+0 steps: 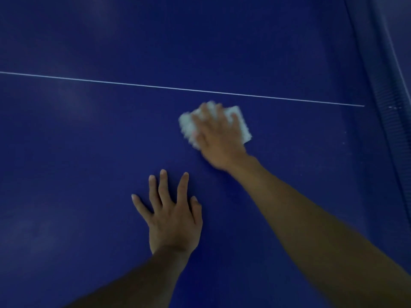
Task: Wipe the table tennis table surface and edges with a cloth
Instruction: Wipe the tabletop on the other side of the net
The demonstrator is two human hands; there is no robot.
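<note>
The dark blue table tennis table (89, 152) fills the view, with a thin white line (178, 88) running across it. A folded white cloth (241, 124) lies flat on the surface just below that line. My right hand (216, 138) presses down on the cloth with its fingers spread over it; the hand and cloth are blurred. My left hand (171, 214) rests flat on the bare table nearer to me, fingers spread and straight, holding nothing.
The net (391, 103) runs along the right side of the view, where the white line ends. Faint light reflections show on the left part of the surface.
</note>
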